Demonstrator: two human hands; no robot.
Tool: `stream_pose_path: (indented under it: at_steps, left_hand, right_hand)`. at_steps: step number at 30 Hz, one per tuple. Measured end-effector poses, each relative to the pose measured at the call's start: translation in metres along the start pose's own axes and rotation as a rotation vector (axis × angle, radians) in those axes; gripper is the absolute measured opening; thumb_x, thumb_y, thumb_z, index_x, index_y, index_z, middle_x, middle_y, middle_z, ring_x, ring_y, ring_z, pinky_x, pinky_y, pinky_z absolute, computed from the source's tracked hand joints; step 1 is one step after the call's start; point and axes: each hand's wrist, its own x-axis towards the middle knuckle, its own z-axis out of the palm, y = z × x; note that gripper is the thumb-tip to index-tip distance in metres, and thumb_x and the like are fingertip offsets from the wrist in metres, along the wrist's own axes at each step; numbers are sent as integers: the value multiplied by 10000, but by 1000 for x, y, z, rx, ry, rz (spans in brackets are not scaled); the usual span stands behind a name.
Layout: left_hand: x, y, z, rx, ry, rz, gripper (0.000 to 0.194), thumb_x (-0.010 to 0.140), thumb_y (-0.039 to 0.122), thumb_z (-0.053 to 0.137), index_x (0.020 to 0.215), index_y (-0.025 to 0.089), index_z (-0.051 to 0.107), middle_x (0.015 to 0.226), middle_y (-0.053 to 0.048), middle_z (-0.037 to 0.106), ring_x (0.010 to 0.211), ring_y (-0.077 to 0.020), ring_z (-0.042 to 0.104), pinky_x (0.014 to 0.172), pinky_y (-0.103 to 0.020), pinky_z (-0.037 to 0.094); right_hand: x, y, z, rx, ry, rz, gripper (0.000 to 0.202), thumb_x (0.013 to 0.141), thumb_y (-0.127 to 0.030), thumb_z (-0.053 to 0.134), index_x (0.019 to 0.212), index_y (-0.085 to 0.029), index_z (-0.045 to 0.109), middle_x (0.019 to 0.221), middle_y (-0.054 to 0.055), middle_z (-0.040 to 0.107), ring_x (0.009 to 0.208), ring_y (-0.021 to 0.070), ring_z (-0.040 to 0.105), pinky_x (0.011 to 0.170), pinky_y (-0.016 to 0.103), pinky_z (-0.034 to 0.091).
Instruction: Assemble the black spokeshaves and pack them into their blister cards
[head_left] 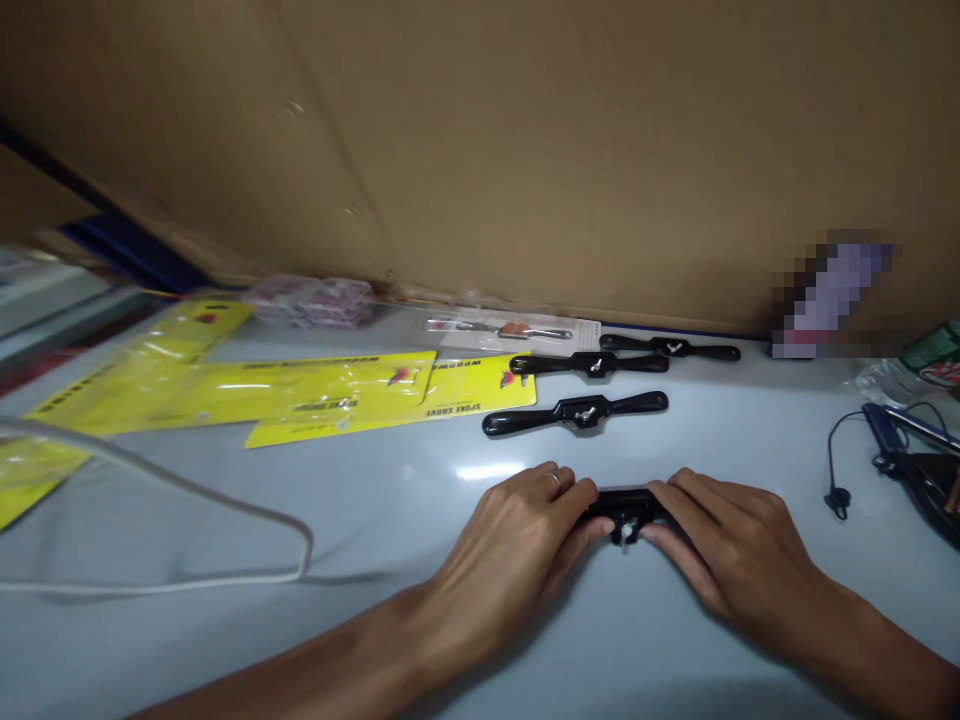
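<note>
A black spokeshave [624,508] is held level between my two hands, low over the grey table. My left hand [525,530] wraps its left handle, with the thumb by the middle body; a ring shows on one finger. On the other side, my right hand [727,535] grips the right handle, thumb close to the silver screw. Both handles are mostly hidden under the fingers. Just beyond lies another black spokeshave [581,411], with a second [592,364] and a third [670,347] behind it.
Yellow spokeshave packing cards [360,385] in clear plastic overlap at the left. A white cable [225,500] loops over the table [420,640]. Along the cardboard wall [525,150] lie a bagged bundle [309,302] and a printed packet [510,330]. Black earphones [838,500] sit at the right.
</note>
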Motion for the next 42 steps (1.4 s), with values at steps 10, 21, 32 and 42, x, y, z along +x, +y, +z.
stream_pose_path:
  at_steps: [10, 21, 32, 42]
  left_hand:
    - [-1, 0, 2, -1, 8, 3, 228, 994, 267, 552, 791, 183, 613, 721, -16, 614, 617, -179, 542, 555, -292, 342]
    - [-1, 0, 2, -11, -17, -21, 218, 998, 269, 520, 822, 187, 621, 749, -24, 624, 655, -191, 554, 574, -305, 374]
    - [-1, 3, 1, -2, -23, -23, 199, 991, 244, 530, 813, 188, 598, 741, -26, 609, 656, -191, 536, 581, -302, 345]
    - [-1, 5, 3, 24, -26, -34, 178, 985, 236, 524, 837, 191, 612, 758, -30, 622, 667, -192, 542, 587, -306, 363]
  right_hand:
    - [1, 0, 0, -9, -46, 10, 286, 1075, -315, 390, 1093, -148, 621, 917, 71, 698, 672, 177, 643, 575, 313, 428]
    - [5, -6, -8, 32, 58, -25, 221, 1029, -267, 510, 1164, -122, 608, 934, 80, 682, 765, 194, 671, 620, 320, 511]
    - [4, -11, -1, -78, 85, -208, 132, 996, -209, 592, 1010, -107, 675, 815, 52, 686, 702, 192, 625, 597, 349, 433]
    - [10, -16, -1, -129, 94, -288, 204, 965, -103, 577, 776, -157, 631, 679, 21, 597, 627, 181, 540, 560, 342, 378]
